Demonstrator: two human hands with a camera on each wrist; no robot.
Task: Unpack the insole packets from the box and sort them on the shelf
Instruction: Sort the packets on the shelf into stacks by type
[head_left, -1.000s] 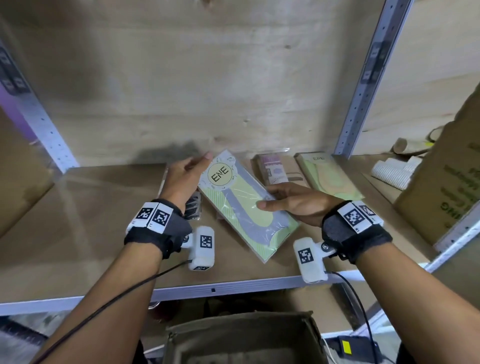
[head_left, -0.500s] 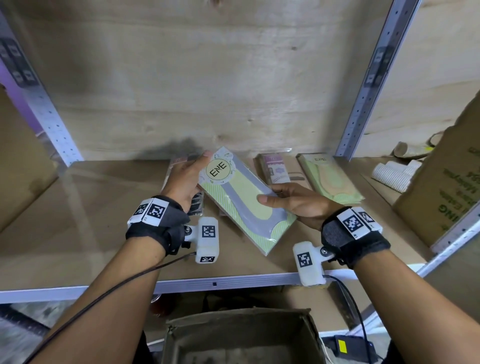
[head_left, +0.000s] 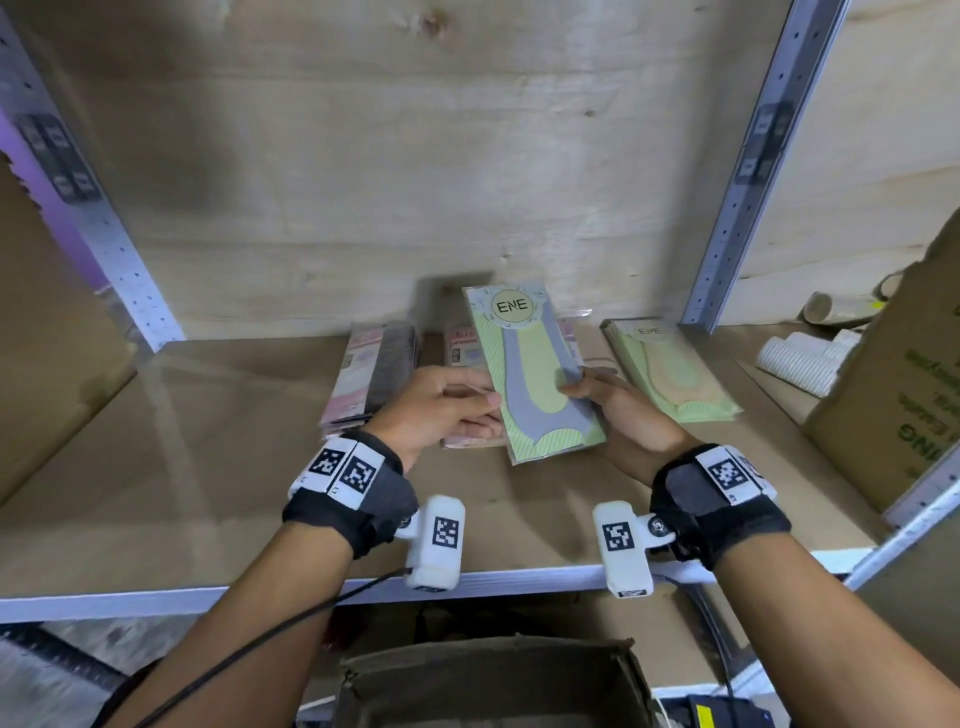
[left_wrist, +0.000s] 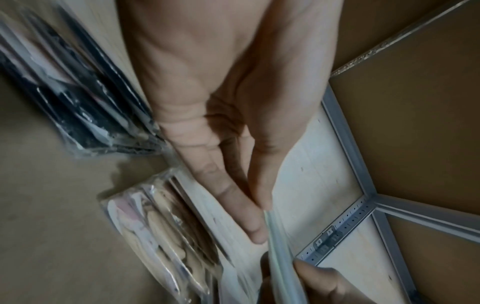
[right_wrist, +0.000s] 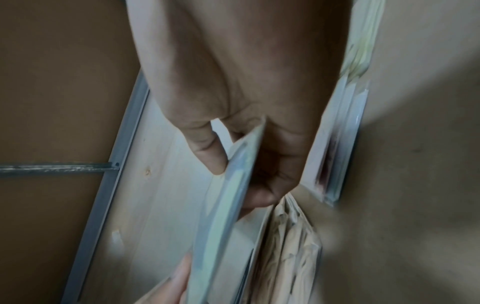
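Note:
A green insole packet (head_left: 535, 374) marked ENE, showing a grey and yellow insole, is held above the shelf board (head_left: 208, 467) between both hands. My left hand (head_left: 447, 410) pinches its left edge, thumb on top. My right hand (head_left: 613, 400) pinches its right edge; the right wrist view shows the packet (right_wrist: 228, 185) edge-on between thumb and fingers. Under it lies a pink packet stack (head_left: 462, 353). A pink and black packet stack (head_left: 369, 379) lies to the left, a green packet stack (head_left: 670, 369) to the right. The open cardboard box (head_left: 488, 680) sits below the shelf.
Grey metal uprights (head_left: 748, 156) stand at the back right and back left (head_left: 88, 218) against a plywood wall. A large cardboard box (head_left: 904, 400) and white ribbed rolls (head_left: 800, 358) occupy the shelf's right end. The shelf's metal front rail (head_left: 156, 603) runs across near my wrists.
The green packet has swung from a diagonal to nearly straight and shifted right. My left hand slid from its top corner down to its left edge, uncovering the pink and black stack.

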